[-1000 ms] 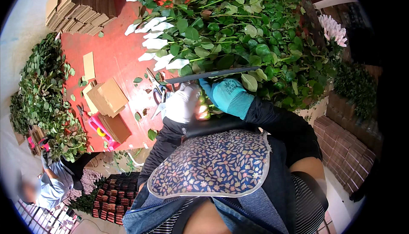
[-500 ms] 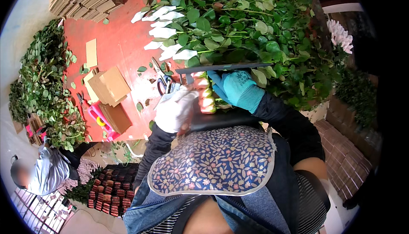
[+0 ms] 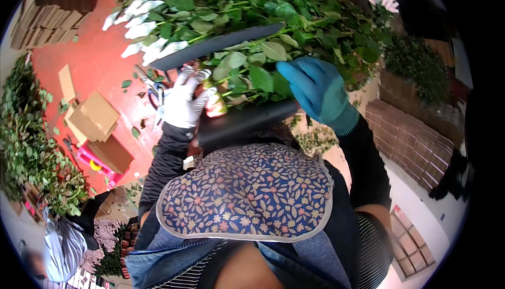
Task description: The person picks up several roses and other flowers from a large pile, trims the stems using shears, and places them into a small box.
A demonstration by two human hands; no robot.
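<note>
My left hand [image 3: 181,102], in a white glove, curls its fingers around the heads of several roses in a black holder. A pinkish-yellow rose head [image 3: 215,105] shows beside the thumb; the others are mostly covered. The rose stems and leaves [image 3: 260,78] lie to the right between the holder's far black panel [image 3: 221,44] and its near black panel [image 3: 247,125]. My right hand [image 3: 318,89], in a blue-green glove, is raised at the right end of these leaves, its fingers stretched out with nothing visible in them.
Scissors [image 3: 151,90] lie on the red table [image 3: 105,41], left of my left hand. Cardboard pieces [image 3: 94,118] and a pink tape dispenser [image 3: 97,165] are farther left. White-sleeved roses [image 3: 141,26] lie beyond the holder. A co-worker [image 3: 63,247] is at lower left.
My right hand has come back from the flower heads and moved right, its fingers now stretched out. My left hand has moved up onto the rose heads. The view has turned, and the holder appears tilted.
</note>
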